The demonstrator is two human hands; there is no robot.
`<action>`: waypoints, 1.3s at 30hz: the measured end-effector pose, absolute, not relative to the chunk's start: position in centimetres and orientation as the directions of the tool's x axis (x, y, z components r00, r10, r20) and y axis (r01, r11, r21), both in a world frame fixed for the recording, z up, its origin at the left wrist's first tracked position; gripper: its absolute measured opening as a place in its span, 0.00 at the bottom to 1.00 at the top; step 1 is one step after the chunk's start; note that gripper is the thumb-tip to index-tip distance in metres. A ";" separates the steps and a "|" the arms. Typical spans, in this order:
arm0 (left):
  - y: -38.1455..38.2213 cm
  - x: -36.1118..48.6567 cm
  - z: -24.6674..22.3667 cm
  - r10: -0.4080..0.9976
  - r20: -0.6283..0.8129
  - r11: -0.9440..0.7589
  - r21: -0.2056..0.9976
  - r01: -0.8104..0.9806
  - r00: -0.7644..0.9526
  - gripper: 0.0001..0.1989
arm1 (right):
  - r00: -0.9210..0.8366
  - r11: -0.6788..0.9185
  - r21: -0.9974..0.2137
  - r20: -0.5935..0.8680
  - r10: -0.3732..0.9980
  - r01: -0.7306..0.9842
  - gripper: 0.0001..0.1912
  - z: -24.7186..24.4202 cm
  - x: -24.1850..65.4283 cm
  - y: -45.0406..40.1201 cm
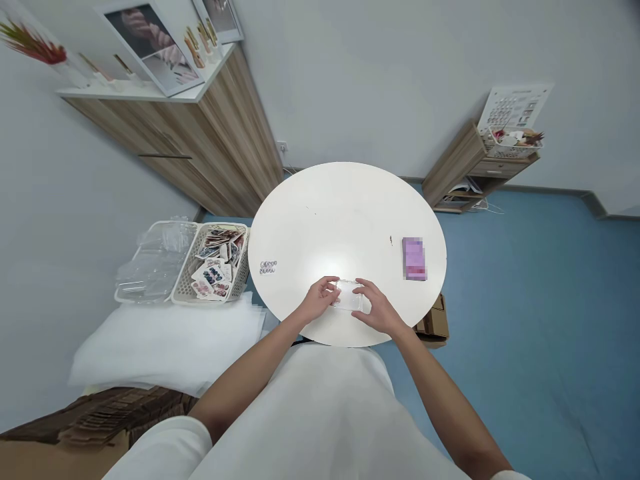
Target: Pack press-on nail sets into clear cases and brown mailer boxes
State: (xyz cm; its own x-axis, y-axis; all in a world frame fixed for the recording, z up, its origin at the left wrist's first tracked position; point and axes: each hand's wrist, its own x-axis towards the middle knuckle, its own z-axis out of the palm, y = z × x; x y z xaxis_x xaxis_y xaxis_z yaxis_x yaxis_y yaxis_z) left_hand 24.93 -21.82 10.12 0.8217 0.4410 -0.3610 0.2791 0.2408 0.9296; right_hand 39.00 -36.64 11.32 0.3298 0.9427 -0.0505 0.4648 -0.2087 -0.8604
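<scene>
Near the front edge of the round white table (pixel 345 200), a small clear plastic box (pixel 349 297) is held between my two hands. My left hand (pixel 320 299) grips its left side, thumb and fingers bent around the edge. On the opposite side, my right hand (pixel 377 309) spans the box's right edge between thumb and fingers. Whether anything lies inside the box is too faint to tell. Left of my hands lies a small sheet of dark oval pieces (pixel 267 267), which look like nail tips. A purple box (pixel 414 259), partly pixelated, lies at the table's right.
Left of the table stand a white basket of printed nail cards (pixel 213 280) and a basket of clear plastic cases (pixel 155 263). White foam sheets (pixel 165 343) lie before them. Cardboard boxes (pixel 434 320) sit below the table's right edge. A wooden cabinet (pixel 200 140) stands behind.
</scene>
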 end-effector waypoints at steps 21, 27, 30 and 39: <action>-20.6 22.8 10.5 0.297 -0.228 0.184 0.967 0.178 0.927 0.39 | 0.389 -0.112 -0.886 0.082 0.917 0.451 0.24 11.9 37.5 -35.4; -20.9 22.6 10.4 0.284 -0.239 0.225 0.958 0.177 0.929 0.37 | 0.454 -0.077 -0.960 0.056 0.889 0.269 0.24 11.3 37.1 -35.6; -20.9 22.5 10.7 0.267 -0.225 0.273 0.950 0.151 0.937 0.36 | 0.467 -0.111 -0.973 -0.003 0.884 0.203 0.24 11.7 37.4 -35.4; -21.4 22.1 9.0 0.255 -0.264 0.243 0.949 0.203 0.930 0.42 | 0.634 -0.281 -0.955 -0.275 0.723 -0.094 0.18 11.4 37.9 -33.4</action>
